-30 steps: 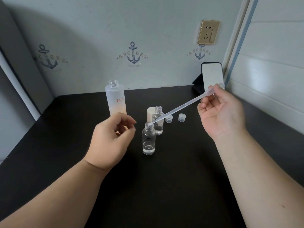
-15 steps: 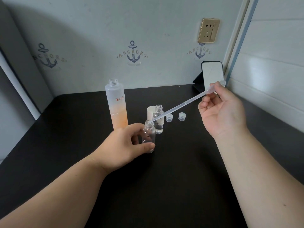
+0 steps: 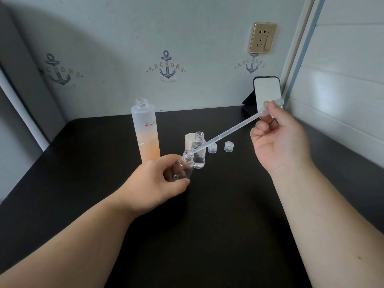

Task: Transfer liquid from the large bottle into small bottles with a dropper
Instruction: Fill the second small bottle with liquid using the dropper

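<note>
Black tabletop (image 3: 207, 225): my left hand (image 3: 158, 181) grips the tilted small clear bottle (image 3: 185, 165); my right hand (image 3: 278, 140) pinches the translucent plastic dropper (image 3: 226, 134), tip at its mouth.

— Where does everything stand on the surface (image 3: 207, 225)?

— The large bottle (image 3: 145, 134) is at the back left. Right of it stands a small bottle (image 3: 198, 150), a cap (image 3: 189, 140) just behind it. Two lids (image 3: 212, 147) lie further right, side by side.

— And nearer?

— Another small bottle (image 3: 187, 164) sits in front, in the left hand (image 3: 158, 183), the dropper (image 3: 226, 133) tip at its mouth, slanting up to the right hand (image 3: 278, 142). A phone (image 3: 267, 92) leans at the back right corner.
</note>
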Motion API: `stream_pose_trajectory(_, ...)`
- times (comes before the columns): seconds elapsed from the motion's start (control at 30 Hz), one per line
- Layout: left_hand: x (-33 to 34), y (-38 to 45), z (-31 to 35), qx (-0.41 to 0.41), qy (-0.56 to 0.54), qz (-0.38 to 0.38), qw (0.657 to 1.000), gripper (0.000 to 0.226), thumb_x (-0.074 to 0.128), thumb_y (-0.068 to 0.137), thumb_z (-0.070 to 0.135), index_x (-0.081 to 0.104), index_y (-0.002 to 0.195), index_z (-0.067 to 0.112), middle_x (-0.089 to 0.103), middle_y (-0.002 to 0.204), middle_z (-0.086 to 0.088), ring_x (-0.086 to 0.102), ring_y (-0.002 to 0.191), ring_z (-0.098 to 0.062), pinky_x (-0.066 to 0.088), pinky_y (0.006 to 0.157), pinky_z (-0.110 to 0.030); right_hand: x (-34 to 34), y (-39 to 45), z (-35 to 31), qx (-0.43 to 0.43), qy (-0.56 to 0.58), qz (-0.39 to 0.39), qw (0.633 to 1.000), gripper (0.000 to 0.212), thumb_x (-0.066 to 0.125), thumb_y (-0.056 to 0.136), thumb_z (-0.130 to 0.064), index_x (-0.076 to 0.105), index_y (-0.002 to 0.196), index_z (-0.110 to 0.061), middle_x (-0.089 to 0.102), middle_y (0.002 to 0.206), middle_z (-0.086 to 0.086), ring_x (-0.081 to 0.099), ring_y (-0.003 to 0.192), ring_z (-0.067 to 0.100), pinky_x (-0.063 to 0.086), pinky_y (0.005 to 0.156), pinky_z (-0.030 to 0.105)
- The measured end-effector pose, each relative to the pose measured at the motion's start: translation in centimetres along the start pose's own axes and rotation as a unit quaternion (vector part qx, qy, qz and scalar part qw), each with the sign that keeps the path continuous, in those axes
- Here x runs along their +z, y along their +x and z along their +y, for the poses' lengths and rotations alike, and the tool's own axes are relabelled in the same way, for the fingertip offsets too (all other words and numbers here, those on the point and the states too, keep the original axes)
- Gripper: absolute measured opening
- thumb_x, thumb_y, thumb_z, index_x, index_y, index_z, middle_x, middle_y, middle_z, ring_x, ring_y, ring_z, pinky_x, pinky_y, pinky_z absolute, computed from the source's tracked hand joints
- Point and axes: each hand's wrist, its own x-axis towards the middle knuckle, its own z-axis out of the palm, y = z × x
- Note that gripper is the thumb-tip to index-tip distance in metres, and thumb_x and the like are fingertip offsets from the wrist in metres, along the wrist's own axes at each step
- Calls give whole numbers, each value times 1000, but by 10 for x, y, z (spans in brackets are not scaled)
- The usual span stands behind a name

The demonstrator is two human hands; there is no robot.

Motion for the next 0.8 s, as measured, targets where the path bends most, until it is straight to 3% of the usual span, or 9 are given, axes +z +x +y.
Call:
stream_pose_trajectory(0.57, -1, 1, -5, -11, 0, -7, 1000, 21, 77, 83, 35, 65, 99, 43, 69, 88, 7, 63, 82, -13, 51, 70, -25, -2, 1, 0, 1, -6, -4, 1000, 16, 65, 92, -6, 77, 82, -8, 67, 72, -1, 42, 48, 7, 36, 48, 17)
stream_pose_trajectory(0.8, 0, 0, -4, -18, -6, -1, 1000, 27, 78, 82, 33, 66, 100, 48, 69, 86, 10, 63, 78, -11, 48, 66, -14, -1, 1, 0, -6, -16, 1, 1000, 16, 65, 93, -6, 77, 82, -8, 67, 72, -1, 41, 47, 7, 35, 47, 17)
